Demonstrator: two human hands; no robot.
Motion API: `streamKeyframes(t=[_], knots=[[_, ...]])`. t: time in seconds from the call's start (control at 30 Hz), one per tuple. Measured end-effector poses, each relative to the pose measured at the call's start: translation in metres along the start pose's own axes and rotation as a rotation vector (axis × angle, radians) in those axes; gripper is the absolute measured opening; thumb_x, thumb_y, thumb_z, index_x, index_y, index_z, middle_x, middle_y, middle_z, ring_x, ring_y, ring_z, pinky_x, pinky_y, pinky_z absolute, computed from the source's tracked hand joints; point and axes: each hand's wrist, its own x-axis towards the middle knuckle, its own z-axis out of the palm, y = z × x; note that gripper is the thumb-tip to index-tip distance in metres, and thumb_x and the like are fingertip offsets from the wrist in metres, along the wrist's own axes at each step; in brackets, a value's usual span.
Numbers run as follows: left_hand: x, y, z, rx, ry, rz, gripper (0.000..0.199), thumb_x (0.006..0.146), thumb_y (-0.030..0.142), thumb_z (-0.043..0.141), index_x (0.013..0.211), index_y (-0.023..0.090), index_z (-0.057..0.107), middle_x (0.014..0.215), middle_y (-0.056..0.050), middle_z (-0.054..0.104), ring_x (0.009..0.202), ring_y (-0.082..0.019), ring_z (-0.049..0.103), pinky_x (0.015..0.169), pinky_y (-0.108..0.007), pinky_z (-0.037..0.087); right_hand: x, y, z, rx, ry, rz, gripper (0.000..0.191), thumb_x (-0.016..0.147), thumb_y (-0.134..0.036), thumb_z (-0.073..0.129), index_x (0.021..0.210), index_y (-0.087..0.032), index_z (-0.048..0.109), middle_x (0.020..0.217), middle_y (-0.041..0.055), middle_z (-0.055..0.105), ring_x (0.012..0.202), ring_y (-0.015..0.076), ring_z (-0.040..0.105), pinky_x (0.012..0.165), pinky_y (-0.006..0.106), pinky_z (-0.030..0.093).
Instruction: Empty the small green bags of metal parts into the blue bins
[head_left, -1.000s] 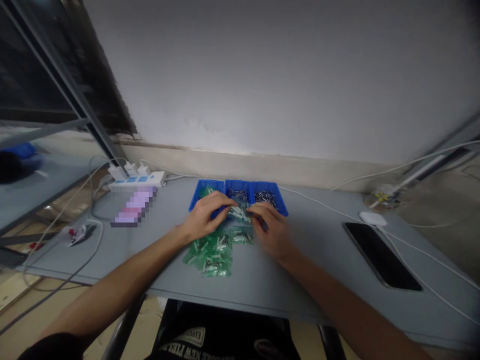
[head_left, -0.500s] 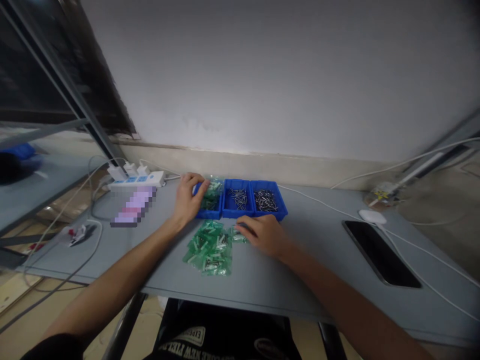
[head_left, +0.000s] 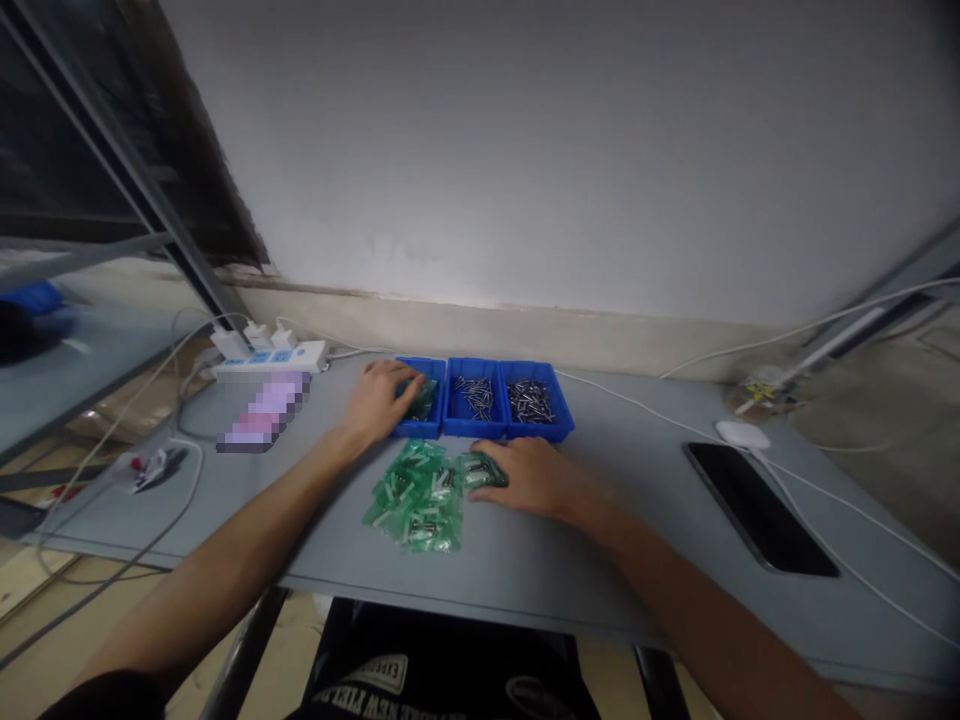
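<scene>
Left hand point(head_left: 375, 402) sits at left blue bin point(head_left: 420, 431); grip there cannot be told. White-filled packet seen there half a second ago now out of sight. Right hand point(head_left: 536, 475) lower: fingers apart around small packet point(head_left: 480, 472), just beside green pile point(head_left: 416, 505). Table point(head_left: 600, 480) bare rightward to phone point(head_left: 761, 510); pile near front edge.

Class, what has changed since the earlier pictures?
The right hand released the bag held between both hands and came down to the small green bag; the left hand moved left to the left blue bin. The bag pile and black smartphone stayed.
</scene>
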Motion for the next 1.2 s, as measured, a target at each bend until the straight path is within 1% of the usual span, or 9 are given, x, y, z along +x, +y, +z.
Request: streamKeyframes(t=[0.1,0.23,0.33,0.4,0.57,0.87,0.93,1.1,1.2], knots=[[0.001,0.003,-0.002,0.048,-0.099,0.032,0.044,0.103,0.042,0.038,0.085,0.019,0.072,0.097,-0.007,0.074,0.095,-0.023,0.065,0.098,-0.039,0.042,0.001,0.000,0.003,0.046,0.002,-0.020,0.052,0.092,-0.062,0.059,0.127,-0.025,0.060,0.093,0.0067,0.073,0.086,0.0262,0.068,0.070,0.031,0.041],[0.001,0.008,-0.009,0.084,-0.107,0.028,0.049,0.102,0.044,0.039,0.071,0.018,0.067,0.074,-0.006,0.069,0.077,-0.022,0.064,0.085,-0.036,0.044,0.002,-0.001,0.003,0.078,0.004,-0.029,0.044,0.092,-0.058,0.062,0.119,-0.023,0.063,0.088,0.0059,0.072,0.081,0.0241,0.066,0.067,0.031,0.039],[0.001,0.010,-0.012,0.092,-0.133,0.023,0.053,0.103,0.045,0.038,0.066,0.018,0.066,0.065,-0.005,0.064,0.069,-0.020,0.060,0.076,-0.034,0.043,0.002,0.000,0.003,0.084,0.008,-0.028,0.043,0.092,-0.057,0.063,0.119,-0.023,0.062,0.086,0.0057,0.071,0.080,0.0242,0.065,0.065,0.030,0.037],[0.001,0.010,-0.011,0.086,-0.130,0.065,0.052,0.103,0.045,0.037,0.071,0.018,0.067,0.069,-0.006,0.066,0.073,-0.020,0.061,0.077,-0.034,0.044,0.002,0.000,0.005,0.088,0.019,-0.034,0.043,0.091,-0.056,0.063,0.119,-0.023,0.062,0.085,0.0054,0.070,0.079,0.0235,0.064,0.064,0.029,0.035],[0.001,0.005,-0.008,0.055,-0.103,0.177,0.041,0.104,0.041,0.040,0.093,0.018,0.073,0.099,-0.008,0.073,0.097,-0.023,0.064,0.092,-0.038,0.045,0.002,0.001,0.008,0.064,0.030,-0.029,0.044,0.092,-0.059,0.062,0.118,-0.024,0.061,0.084,0.0051,0.069,0.078,0.0238,0.064,0.063,0.029,0.032],[0.001,0.010,-0.012,0.055,-0.170,0.147,0.045,0.104,0.041,0.039,0.081,0.019,0.070,0.074,-0.005,0.069,0.075,-0.020,0.062,0.082,-0.036,0.045,0.001,0.000,0.002,0.058,-0.010,-0.025,0.045,0.093,-0.059,0.059,0.119,-0.023,0.061,0.086,0.0062,0.070,0.079,0.0251,0.065,0.063,0.030,0.033],[0.001,0.009,-0.011,0.048,-0.158,0.157,0.044,0.104,0.042,0.039,0.083,0.019,0.071,0.077,-0.005,0.070,0.079,-0.020,0.062,0.083,-0.036,0.045,0.002,0.000,0.002,0.063,-0.007,-0.033,0.045,0.093,-0.059,0.059,0.119,-0.023,0.062,0.087,0.0063,0.071,0.081,0.0261,0.065,0.064,0.030,0.033],[0.000,0.006,-0.008,0.008,-0.158,0.215,0.038,0.104,0.041,0.041,0.100,0.021,0.072,0.104,-0.007,0.072,0.104,-0.022,0.063,0.098,-0.038,0.046,0.002,0.000,0.002,0.074,-0.015,-0.038,0.045,0.093,-0.059,0.059,0.119,-0.023,0.062,0.089,0.0068,0.071,0.083,0.0277,0.066,0.064,0.030,0.033],[0.000,0.005,-0.008,0.011,-0.183,0.206,0.039,0.104,0.042,0.040,0.102,0.021,0.072,0.106,-0.007,0.072,0.107,-0.023,0.063,0.099,-0.040,0.046,0.002,0.000,0.002,0.062,-0.003,-0.035,0.044,0.093,-0.060,0.059,0.118,-0.023,0.062,0.088,0.0066,0.071,0.081,0.0273,0.066,0.064,0.030,0.033]])
